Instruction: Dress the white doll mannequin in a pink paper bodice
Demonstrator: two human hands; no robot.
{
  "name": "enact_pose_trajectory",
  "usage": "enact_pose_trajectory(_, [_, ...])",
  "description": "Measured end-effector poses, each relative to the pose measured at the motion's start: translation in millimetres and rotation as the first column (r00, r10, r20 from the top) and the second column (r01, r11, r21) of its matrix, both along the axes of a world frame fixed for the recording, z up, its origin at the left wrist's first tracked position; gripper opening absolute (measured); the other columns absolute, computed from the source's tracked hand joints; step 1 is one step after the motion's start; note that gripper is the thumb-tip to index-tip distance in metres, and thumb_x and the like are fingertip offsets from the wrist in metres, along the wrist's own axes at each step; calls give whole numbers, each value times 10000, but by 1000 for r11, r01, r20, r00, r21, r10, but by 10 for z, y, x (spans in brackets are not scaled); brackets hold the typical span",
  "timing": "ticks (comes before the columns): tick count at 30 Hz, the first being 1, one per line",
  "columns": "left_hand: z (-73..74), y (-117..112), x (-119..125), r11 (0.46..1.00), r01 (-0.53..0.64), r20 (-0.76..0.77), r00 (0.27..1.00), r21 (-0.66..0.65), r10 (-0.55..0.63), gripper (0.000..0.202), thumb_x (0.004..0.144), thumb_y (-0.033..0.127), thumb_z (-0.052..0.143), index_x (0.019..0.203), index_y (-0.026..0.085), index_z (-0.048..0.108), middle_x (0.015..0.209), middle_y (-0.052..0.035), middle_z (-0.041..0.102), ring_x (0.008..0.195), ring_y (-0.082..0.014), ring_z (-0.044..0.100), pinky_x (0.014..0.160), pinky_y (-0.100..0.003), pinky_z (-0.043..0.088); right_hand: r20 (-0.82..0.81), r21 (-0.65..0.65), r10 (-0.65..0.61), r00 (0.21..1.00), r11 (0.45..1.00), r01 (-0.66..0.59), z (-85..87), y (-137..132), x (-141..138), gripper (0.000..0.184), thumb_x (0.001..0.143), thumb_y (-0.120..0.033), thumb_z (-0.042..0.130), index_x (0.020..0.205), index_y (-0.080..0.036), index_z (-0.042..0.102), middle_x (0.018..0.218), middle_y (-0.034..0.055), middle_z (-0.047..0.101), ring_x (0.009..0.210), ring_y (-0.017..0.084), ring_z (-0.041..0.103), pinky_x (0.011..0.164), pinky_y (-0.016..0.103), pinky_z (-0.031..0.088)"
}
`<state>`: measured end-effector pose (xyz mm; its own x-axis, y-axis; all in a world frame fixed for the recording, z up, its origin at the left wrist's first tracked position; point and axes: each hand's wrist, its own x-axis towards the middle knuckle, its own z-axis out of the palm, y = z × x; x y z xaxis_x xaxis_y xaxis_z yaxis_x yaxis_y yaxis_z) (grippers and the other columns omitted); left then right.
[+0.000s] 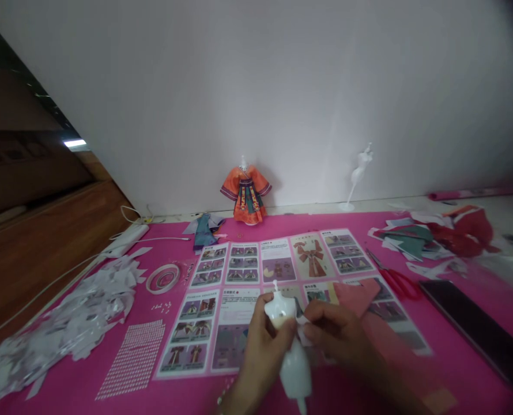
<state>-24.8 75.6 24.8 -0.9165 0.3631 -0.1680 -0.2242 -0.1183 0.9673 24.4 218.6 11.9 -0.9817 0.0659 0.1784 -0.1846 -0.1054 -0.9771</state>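
Observation:
My left hand [267, 340] is wrapped round a small white mannequin [294, 369], thumb across its chest. The mannequin tilts, neck up, over a printed instruction sheet [187, 314]. A pale band crosses its chest under my thumb. Close to the mannequin's side, my right hand [340, 331] is closed in a pinch; a small pale bit shows by the fingertips, too blurred to name. Salmon-pink fabric pieces [355, 297] lie on the sheet beside and under my right hand.
A doll-size orange robe [245, 196] stands dressed on a form by the wall, and a bare white mannequin [360, 173] further right. Red scissors [392, 276], a phone [472, 328], fabric scraps [416, 239], a tape roll [163, 279], a sheet of small dots [133, 357] and crumpled white strips [75, 317] surround the sheet.

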Motion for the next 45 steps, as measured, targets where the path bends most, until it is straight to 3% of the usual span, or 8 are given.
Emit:
enact_pose_trajectory(6, [76, -1, 11, 999, 38, 2, 999, 9, -38, 504, 632, 335, 708, 999, 190, 395, 679, 47, 571, 532, -101, 467, 488, -206, 370, -62, 14, -11, 998, 1000, 12, 20, -22, 2, 99, 796, -271, 692, 746, -185, 688, 685, -8, 579, 624, 107, 534, 566, 203, 396])
enact_pose_trajectory(14, [18, -40, -10, 998, 39, -16, 999, -49, -40, 474, 667, 383, 658, 997, 180, 385, 599, 79, 488, 480, -85, 389, 439, -192, 325, -39, -40, -228, 973, 973, 227, 22, 5, 14, 155, 811, -299, 678, 709, -191, 633, 792, -5, 521, 674, 110, 480, 583, 217, 372])
enact_pose_trajectory(21, [-19, -71, -25, 997, 54, -28, 998, -52, -56, 446, 706, 389, 616, 1030, 158, 414, 526, 104, 431, 426, -72, 329, 413, -187, 291, 153, -191, -163, 975, 963, 191, 20, -36, -20, 270, 781, -408, 705, 721, -178, 577, 613, -44, 485, 559, 89, 433, 525, 201, 353])
enact_pose_trajectory(27, [-25, -45, -21, 997, 59, -24, 998, -54, -61, 406, 671, 372, 658, 953, 190, 429, 538, 97, 458, 434, -73, 362, 418, -183, 307, 142, -324, -84, 986, 937, 127, -36, -85, -37, 322, 724, -362, 764, 931, -194, 583, 748, -19, 602, 628, 99, 526, 554, 191, 394])
enact_pose_trajectory(31, [60, -28, -3, 997, 55, -13, 998, -58, -55, 433, 626, 360, 675, 920, 191, 406, 579, 80, 502, 469, -78, 419, 437, -182, 346, 155, -260, -107, 982, 955, 145, -36, -98, -30, 284, 731, -301, 746, 927, -192, 571, 708, -39, 579, 601, 88, 510, 550, 184, 393])
enact_pose_trajectory(36, [140, -5, 8, 994, 69, 3, 998, -89, -69, 420, 631, 291, 601, 981, 180, 398, 516, 110, 469, 371, -61, 353, 370, -182, 291, 151, -172, -94, 984, 978, 120, -2, -85, -1, 239, 740, -291, 695, 904, -185, 557, 664, -52, 528, 551, 83, 463, 505, 186, 344])
enact_pose_trajectory(41, [131, -15, 38, 996, 79, -12, 997, -48, -80, 407, 654, 283, 627, 978, 188, 401, 588, 84, 512, 440, -64, 400, 429, -182, 329, 137, 34, 9, 991, 999, -14, -18, -30, -14, 120, 781, -282, 619, 802, -174, 572, 588, -42, 503, 521, 97, 427, 498, 213, 311])
enact_pose_trajectory(45, [119, -20, 38, 996, 78, -24, 997, -40, -79, 387, 683, 277, 626, 978, 194, 390, 601, 80, 520, 468, -74, 417, 455, -192, 346, 81, 222, -14, 997, 975, -5, -22, -22, -38, 219, 771, -365, 618, 687, -171, 561, 624, -6, 541, 576, 127, 456, 545, 248, 340])
